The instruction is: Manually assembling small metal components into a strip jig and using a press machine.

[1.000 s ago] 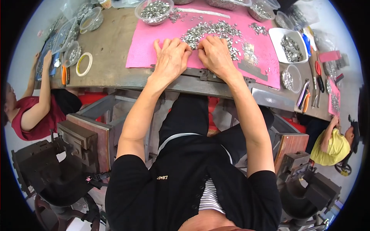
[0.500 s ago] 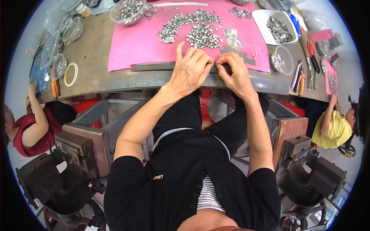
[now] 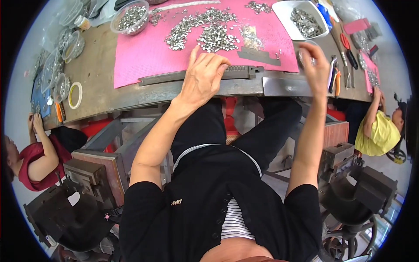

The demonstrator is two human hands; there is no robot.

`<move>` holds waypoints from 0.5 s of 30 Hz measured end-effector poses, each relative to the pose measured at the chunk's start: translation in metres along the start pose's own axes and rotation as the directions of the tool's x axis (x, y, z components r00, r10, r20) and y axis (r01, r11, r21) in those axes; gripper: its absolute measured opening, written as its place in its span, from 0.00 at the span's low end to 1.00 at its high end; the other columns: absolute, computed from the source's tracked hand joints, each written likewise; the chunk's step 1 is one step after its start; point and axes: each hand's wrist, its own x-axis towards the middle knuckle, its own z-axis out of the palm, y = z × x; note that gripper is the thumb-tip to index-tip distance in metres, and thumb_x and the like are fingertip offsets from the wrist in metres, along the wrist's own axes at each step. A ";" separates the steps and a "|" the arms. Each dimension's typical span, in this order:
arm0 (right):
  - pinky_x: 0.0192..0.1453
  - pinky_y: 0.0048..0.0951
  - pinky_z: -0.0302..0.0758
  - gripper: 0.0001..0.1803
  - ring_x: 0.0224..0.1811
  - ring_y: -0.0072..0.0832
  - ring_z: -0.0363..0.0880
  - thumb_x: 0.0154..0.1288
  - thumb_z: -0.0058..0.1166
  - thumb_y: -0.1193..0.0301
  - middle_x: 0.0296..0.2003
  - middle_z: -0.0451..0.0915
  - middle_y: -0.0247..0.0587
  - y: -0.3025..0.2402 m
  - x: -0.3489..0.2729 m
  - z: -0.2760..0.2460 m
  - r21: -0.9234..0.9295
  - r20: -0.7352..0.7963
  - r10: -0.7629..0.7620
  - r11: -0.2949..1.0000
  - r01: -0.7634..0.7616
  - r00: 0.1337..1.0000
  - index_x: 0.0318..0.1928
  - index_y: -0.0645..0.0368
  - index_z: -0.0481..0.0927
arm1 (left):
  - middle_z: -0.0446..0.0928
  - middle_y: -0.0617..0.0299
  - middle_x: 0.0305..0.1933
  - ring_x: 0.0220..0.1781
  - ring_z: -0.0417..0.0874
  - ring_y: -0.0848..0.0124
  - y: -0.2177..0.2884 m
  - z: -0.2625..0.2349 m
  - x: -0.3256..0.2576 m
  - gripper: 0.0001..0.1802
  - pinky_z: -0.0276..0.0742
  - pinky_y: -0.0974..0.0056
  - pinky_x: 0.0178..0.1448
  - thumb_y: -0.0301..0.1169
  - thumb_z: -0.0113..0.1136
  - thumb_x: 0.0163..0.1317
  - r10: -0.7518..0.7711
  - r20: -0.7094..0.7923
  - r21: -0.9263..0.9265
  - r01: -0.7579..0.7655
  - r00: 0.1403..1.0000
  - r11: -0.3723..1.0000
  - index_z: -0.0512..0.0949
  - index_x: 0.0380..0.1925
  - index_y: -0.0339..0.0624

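A long dark metal bar (image 3: 163, 77) with a row of small slots along its right part lies at the mat's front edge. Over its middle is my left hand (image 3: 203, 76), thumb and index finger pressed together beside the slots and the little finger raised. What they pinch, if anything, is too small to make out. My right hand (image 3: 317, 65), fingers bent but apart, is at a round clear tub of small metal parts (image 3: 301, 56) and partly covers it. Loose metal pieces (image 3: 217, 38) are heaped on the pink mat (image 3: 135, 56) beyond my left hand.
A flat grey metal plate (image 3: 257, 56) lies on the mat's right. Another shiny plate (image 3: 283, 86) is at the table's edge. A white tray (image 3: 279, 13) and a clear bowl (image 3: 115, 26) hold parts. Pliers (image 3: 336, 83) lie right; a tape roll (image 3: 75, 95) lies left. Co-workers sit at both sides.
My right hand has left the bar and moved right to the round tub. My left hand stays over the bar. The bar's slotted right part and the shiny edge plate now show.
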 end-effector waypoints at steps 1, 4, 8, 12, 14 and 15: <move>0.48 0.28 0.80 0.10 0.40 0.26 0.85 0.70 0.60 0.75 0.39 0.88 0.40 0.023 0.008 -0.019 -0.082 -0.047 0.043 0.996 -0.047 0.998 0.49 0.62 0.86 | 0.82 0.63 0.38 0.46 0.83 0.62 0.002 0.003 0.000 0.05 0.56 0.39 0.78 0.28 0.66 0.65 0.005 -0.005 0.059 -0.005 1.000 0.998 0.82 0.40 0.43; 0.45 0.33 0.81 0.13 0.37 0.35 0.88 0.66 0.61 0.69 0.34 0.88 0.48 0.071 0.025 -0.069 -0.383 0.057 0.229 0.904 -0.191 0.972 0.45 0.65 0.87 | 0.83 0.64 0.39 0.47 0.83 0.63 0.007 0.010 0.003 0.07 0.57 0.40 0.77 0.30 0.68 0.64 0.022 -0.062 0.117 -0.015 0.998 0.993 0.83 0.40 0.44; 0.43 0.39 0.81 0.15 0.35 0.43 0.88 0.55 0.64 0.66 0.31 0.87 0.53 0.075 0.041 -0.064 -0.543 0.391 0.354 0.834 -0.098 0.849 0.39 0.63 0.89 | 0.81 0.65 0.38 0.47 0.81 0.62 0.000 0.012 0.001 0.07 0.62 0.44 0.73 0.30 0.71 0.60 0.066 -0.194 0.058 -0.056 0.979 0.997 0.83 0.38 0.46; 0.44 0.45 0.81 0.13 0.35 0.49 0.87 0.54 0.64 0.64 0.27 0.86 0.52 0.082 0.041 -0.044 -0.504 0.445 0.301 0.863 -0.043 0.843 0.35 0.61 0.88 | 0.83 0.63 0.39 0.47 0.82 0.61 0.002 0.004 -0.009 0.07 0.63 0.45 0.73 0.27 0.70 0.60 0.029 -0.240 0.019 -0.025 0.970 1.000 0.83 0.38 0.45; 0.47 0.47 0.80 0.10 0.39 0.54 0.86 0.58 0.60 0.68 0.31 0.85 0.56 0.085 0.038 -0.031 -0.487 0.416 0.215 0.873 0.016 0.884 0.34 0.62 0.87 | 0.83 0.63 0.39 0.47 0.82 0.62 -0.002 0.000 -0.015 0.07 0.63 0.45 0.73 0.26 0.70 0.60 0.027 -0.260 0.043 -0.016 0.965 0.999 0.83 0.38 0.45; 0.47 0.48 0.80 0.09 0.39 0.55 0.85 0.59 0.58 0.69 0.31 0.85 0.57 0.086 0.037 -0.030 -0.462 0.408 0.199 0.887 0.014 0.891 0.34 0.62 0.86 | 0.83 0.62 0.39 0.47 0.82 0.62 -0.004 0.001 -0.017 0.07 0.63 0.45 0.73 0.25 0.70 0.60 0.014 -0.266 0.025 -0.007 0.964 1.000 0.83 0.38 0.45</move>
